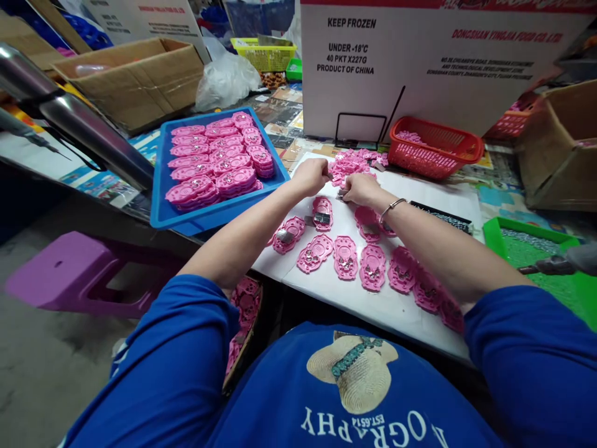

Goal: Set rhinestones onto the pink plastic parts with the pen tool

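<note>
My left hand is closed in a pinch at the near left edge of a heap of small pink plastic pieces; what it holds is mostly hidden. Just right of it, my right hand pinches a small grey metal plate. Below the hands, pink plastic casings lie in a curved row on the white board, several with small shiny metal parts. One casing with a silver plate sits below my left hand. Another plate-bearing casing lies farther left.
A blue tray with stacked pink casings stands left. A red basket is behind the board, by a tall white carton. At right are a green tray, a screwdriver and a cardboard box. A purple stool stands lower left.
</note>
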Tool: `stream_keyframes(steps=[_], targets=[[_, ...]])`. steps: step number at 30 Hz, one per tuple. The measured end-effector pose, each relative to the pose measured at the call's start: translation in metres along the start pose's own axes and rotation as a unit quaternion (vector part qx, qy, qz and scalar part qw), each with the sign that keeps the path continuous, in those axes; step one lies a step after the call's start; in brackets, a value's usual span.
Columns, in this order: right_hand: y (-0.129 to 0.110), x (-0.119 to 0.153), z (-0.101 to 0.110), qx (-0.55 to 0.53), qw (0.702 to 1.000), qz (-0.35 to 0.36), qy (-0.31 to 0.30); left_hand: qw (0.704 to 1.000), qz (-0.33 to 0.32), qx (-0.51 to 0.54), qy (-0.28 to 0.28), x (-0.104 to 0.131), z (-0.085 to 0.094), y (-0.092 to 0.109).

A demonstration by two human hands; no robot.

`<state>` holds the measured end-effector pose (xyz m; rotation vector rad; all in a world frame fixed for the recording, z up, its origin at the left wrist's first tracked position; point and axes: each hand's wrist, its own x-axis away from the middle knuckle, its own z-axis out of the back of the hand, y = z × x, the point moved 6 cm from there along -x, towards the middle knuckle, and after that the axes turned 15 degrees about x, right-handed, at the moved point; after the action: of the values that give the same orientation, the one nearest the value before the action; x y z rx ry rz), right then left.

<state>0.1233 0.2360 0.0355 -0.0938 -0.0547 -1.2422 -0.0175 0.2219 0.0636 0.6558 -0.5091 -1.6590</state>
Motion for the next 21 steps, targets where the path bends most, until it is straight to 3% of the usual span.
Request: stream_keyframes(steps=[5, 8, 11, 17, 19, 21], targets=[[0.008, 0.009, 0.005, -0.159, 0.987, -0.034, -0.005, 0.996, -0.006, 0.088, 0.024, 0.027, 0.011, -0.004], [0.006, 0.021, 0.014, -0.284, 0.958, -0.012, -0.022, 0.988, -0.004, 0.152, 0.025, 0.043, 0.015, -0.006], [-0.003, 0.033, 0.024, -0.378, 0.925, 0.026, -0.041, 0.959, 0.023, 0.283, 0.019, 0.058, 0.017, -0.007], [-0.043, 0.051, 0.034, -0.476, 0.869, 0.087, -0.104, 0.872, 0.067, 0.485, -0.030, 0.094, 0.024, -0.012], [-0.062, 0.056, 0.033, -0.498, 0.853, 0.096, -0.125, 0.868, 0.070, 0.491, 0.002, 0.110, 0.037, -0.022], [-0.084, 0.061, 0.032, -0.480, 0.859, 0.109, -0.137, 0.875, 0.068, 0.475, 0.062, 0.130, 0.054, -0.037]])
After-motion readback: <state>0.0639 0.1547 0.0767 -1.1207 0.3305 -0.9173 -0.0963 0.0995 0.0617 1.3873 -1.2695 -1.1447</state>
